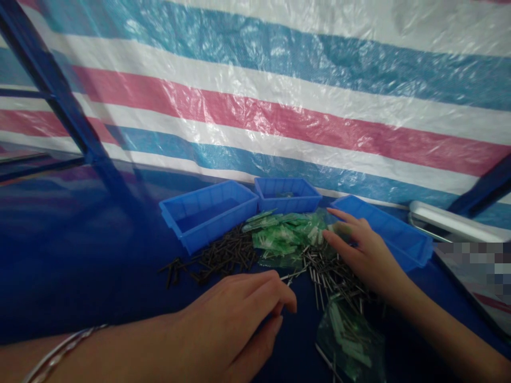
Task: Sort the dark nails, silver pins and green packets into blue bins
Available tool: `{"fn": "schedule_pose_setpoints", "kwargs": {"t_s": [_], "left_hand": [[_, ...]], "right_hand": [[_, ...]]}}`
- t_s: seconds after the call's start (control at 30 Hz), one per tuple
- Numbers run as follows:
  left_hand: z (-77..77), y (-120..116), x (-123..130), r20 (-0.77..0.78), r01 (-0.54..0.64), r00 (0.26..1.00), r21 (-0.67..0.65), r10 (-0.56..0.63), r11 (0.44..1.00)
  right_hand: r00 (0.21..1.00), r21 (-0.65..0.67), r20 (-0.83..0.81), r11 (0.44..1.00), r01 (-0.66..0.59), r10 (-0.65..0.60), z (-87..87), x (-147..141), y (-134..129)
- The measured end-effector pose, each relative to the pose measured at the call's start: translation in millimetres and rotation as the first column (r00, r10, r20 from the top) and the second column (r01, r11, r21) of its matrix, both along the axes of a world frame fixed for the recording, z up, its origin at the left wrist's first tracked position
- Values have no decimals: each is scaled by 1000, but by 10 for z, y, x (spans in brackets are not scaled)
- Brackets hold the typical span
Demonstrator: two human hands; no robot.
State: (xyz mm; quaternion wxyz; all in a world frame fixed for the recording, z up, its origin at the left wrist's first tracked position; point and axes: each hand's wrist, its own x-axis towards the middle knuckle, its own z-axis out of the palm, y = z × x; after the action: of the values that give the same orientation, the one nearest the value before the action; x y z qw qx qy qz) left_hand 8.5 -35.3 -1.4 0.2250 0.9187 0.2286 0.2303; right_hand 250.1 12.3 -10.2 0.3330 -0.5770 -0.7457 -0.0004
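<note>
Two hands [235, 319] [365, 250], three blue bins [211, 218] [287, 205] [399, 239]

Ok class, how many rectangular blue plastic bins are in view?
3: the left bin, the middle bin, and the right bin, partly behind the right hand. None looks hidden.

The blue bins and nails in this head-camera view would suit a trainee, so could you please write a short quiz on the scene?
1. True or false: a metal bangle is on the arm of the left hand.
2. How many blue plastic bins stand at the back?
3. Which pile lies in front of the leftmost bin: the dark nails or the bright nails?

Key: 1 true; 2 three; 3 the dark nails.
</note>
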Motion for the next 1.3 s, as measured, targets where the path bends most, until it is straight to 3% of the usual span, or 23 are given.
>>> {"fn": "schedule_pose_setpoints", "kwargs": {"t_s": [1.0, 1.03, 1.3], "left_hand": [[-35, 9, -22, -21, -42, 999, 34, 42, 999], [-48, 20, -15, -17, -6, 1000, 31, 6, 1000], [-6, -14, 14, -44, -91, 995, 67, 94, 994]], "right_hand": [[997, 64, 68, 998, -25, 21, -55, -7, 11], [997, 69, 73, 997, -29, 24, -54, -7, 13], [995, 148, 101, 989, 9, -24, -59, -60, -46]]}}
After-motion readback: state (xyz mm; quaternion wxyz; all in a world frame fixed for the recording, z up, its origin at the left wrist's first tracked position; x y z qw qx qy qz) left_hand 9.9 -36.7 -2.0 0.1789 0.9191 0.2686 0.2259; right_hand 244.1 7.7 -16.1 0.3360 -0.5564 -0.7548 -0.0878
